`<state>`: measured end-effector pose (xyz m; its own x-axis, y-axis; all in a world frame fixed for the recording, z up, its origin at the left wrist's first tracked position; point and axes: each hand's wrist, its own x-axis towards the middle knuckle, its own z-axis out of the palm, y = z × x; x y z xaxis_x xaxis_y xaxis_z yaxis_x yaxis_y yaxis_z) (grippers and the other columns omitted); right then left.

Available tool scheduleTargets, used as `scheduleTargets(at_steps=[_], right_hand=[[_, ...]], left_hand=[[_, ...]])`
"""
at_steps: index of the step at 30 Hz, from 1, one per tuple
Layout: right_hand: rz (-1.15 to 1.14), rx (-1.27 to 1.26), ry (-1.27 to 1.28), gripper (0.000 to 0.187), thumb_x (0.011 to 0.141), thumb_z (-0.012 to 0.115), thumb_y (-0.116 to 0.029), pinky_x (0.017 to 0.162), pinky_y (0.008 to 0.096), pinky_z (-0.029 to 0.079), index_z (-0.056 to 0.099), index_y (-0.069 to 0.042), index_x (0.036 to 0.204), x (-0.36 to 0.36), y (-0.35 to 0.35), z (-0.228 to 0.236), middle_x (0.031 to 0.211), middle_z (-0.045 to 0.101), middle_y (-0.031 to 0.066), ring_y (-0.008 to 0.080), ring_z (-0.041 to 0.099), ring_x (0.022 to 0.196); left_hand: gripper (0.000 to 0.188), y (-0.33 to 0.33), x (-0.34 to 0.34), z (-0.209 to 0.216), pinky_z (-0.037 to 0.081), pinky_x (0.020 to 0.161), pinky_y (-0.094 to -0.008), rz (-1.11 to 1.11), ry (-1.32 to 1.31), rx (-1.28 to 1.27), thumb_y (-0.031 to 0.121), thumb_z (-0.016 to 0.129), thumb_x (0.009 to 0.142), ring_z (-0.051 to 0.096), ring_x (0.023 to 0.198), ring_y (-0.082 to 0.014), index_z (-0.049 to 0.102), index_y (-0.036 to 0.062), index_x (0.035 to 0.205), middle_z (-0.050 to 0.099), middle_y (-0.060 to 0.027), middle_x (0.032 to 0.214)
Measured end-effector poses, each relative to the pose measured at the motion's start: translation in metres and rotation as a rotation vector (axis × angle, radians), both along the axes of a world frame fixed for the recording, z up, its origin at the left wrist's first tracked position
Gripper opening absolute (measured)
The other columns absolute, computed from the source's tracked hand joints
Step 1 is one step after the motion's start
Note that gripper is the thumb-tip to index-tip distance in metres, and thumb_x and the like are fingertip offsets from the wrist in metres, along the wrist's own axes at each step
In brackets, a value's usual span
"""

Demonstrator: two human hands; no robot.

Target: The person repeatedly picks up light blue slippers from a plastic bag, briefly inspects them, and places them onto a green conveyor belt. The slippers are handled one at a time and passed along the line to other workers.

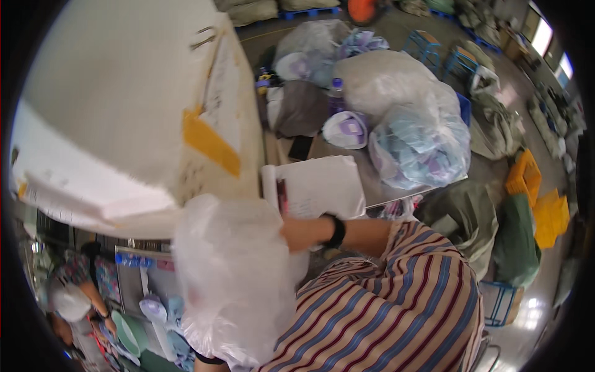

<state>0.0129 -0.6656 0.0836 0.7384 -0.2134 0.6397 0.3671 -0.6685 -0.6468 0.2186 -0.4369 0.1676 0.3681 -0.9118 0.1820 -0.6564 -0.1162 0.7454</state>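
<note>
A translucent white plastic bag [232, 279], puffed out and partly blurred, fills the space before my body. From the right, my right hand [296, 235] reaches to the bag's upper side, a black band round its wrist; its fingers are hidden by the plastic. Of my left arm, only a bit with a black band shows at the lower edge, beneath the bag. A faint reddish patch shows through the plastic, perhaps my left hand [199, 294]; its fingers cannot be made out. Just beyond the bag lies a white sheet of paper [325, 186] on a table.
A large white box [124, 93] with yellow tape rises at the left. On the table are a bottle [336, 96], a dark phone [300, 148] and big clear bags of bluish pieces [421, 146]. A co-worker [71, 301] sits lower left; green sacks [462, 217] and yellow crates [524, 175] stand right.
</note>
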Motion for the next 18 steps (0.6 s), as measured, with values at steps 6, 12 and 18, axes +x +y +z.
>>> scheduleTargets(at_steps=[6,12,18], right_hand=[[-0.824,0.300,-0.794,0.029,0.084,0.054,-0.014,0.085,0.0335,0.043,0.055,0.000,0.110,-0.160,-0.108,0.050,0.108,0.057,0.0110,0.0201,0.055,0.099],[-0.621,0.133,-1.190,0.032,0.084,0.050,-0.010,0.092,0.0366,0.043,0.053,0.000,0.113,-0.092,-0.162,0.093,0.110,0.057,0.0092,0.0189,0.054,0.105],[-0.957,-0.473,1.151,0.033,0.070,0.064,-0.013,0.091,0.0391,0.040,0.064,-0.010,0.103,-0.081,-0.259,-0.094,0.113,0.059,0.0146,0.0318,0.049,0.113]], left_hand=[[0.029,-0.139,-0.072,0.000,0.034,0.097,-0.0403,-0.283,-0.274,-0.373,0.002,0.058,0.072,0.046,0.113,-0.0384,0.056,-0.0033,0.100,0.051,-0.0234,0.117],[0.068,-0.166,-0.109,0.018,0.026,0.105,-0.0391,-0.212,-0.427,-0.445,0.003,0.056,0.080,0.029,0.131,-0.0299,0.022,-0.0017,0.139,0.021,-0.0177,0.145],[0.060,-0.173,-0.129,-0.002,0.021,0.104,-0.0546,-0.353,-0.378,-0.353,0.006,0.063,0.072,0.022,0.131,-0.0434,0.041,0.0049,0.128,0.024,-0.0218,0.141]])
